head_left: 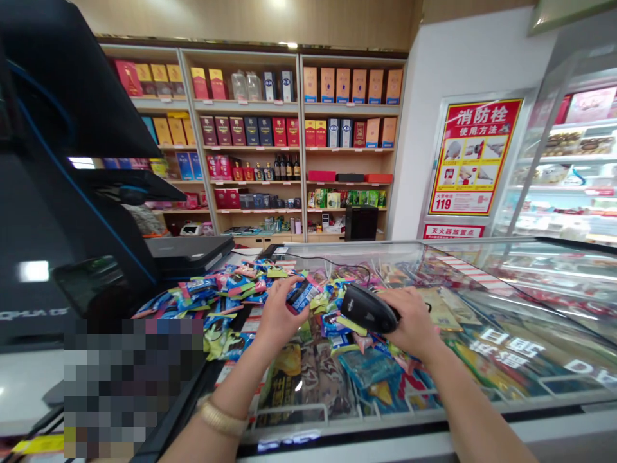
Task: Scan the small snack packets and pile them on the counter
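My left hand (279,315) is closed on a small blue wrapped candy packet (303,294), held between thumb and fingers. In my right hand (409,318) is a black barcode scanner (369,307), its head pointing left towards the packet. Many similar wrapped candies, mostly blue, pink and yellow-green, lie in a heap (200,292) to the left of my hands. More of them lie under and around the scanner, on the glass top of a chest freezer (482,350). The scanner's grip is mostly hidden by my right hand.
A dark checkout machine with a screen (72,77) stands at the left, beside a black flat unit (187,251). Bagged goods (371,373) show through the freezer glass. Shelves of boxes (255,132) line the back wall. A red poster (475,154) hangs at the right, beside a display cooler (578,167).
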`<state>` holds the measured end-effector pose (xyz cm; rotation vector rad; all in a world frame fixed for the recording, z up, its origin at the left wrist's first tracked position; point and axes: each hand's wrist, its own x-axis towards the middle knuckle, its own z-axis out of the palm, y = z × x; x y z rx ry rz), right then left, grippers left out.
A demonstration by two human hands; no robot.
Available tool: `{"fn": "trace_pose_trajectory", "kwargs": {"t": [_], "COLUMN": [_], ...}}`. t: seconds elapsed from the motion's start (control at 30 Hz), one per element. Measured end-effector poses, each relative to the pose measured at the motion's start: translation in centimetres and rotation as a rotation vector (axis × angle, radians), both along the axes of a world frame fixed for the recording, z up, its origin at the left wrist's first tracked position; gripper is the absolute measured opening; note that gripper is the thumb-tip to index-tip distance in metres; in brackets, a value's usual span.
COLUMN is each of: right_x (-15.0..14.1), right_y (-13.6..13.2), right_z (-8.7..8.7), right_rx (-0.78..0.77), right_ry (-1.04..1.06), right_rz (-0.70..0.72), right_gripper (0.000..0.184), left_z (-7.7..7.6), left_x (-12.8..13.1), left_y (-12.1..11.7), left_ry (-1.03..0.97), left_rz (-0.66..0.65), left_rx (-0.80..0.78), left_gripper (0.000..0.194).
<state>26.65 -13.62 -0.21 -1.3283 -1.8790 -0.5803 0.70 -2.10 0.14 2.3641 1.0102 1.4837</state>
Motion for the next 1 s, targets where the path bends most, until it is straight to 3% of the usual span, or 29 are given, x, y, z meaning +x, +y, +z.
{"fn": "trace_pose_trajectory", "kwargs": {"t": [0.63, 0.73, 0.83, 1.0], "right_x": [-0.7, -0.4, 0.7, 2.8], "right_y": [-0.1, 0.0, 0.3, 0.9], "right_z": [0.3, 0.1, -0.2, -0.7], "right_rx": [-0.129, -0.046, 0.130, 0.343], "right_ry": [0.017, 0.010, 0.036, 0.184], "right_rz": [0.030, -0.011, -0.128, -0.308], "right_gripper": [0.021, 0.022, 0.024, 0.024], "left_z": [-0.7, -0.7, -0.7, 0.1], "left_x": [1.0, 1.1, 1.5, 3.4], "left_y": [-0.9, -1.0, -1.2, -1.9], "left_ry": [0.035, 0.016, -0.022, 0.015], "left_rz": [-0.043, -0.043, -0.051, -0.164], "left_rx": [0.025, 0.025, 0.010, -0.003], "left_gripper": [0.048, 0.047, 0.044, 0.046]}}
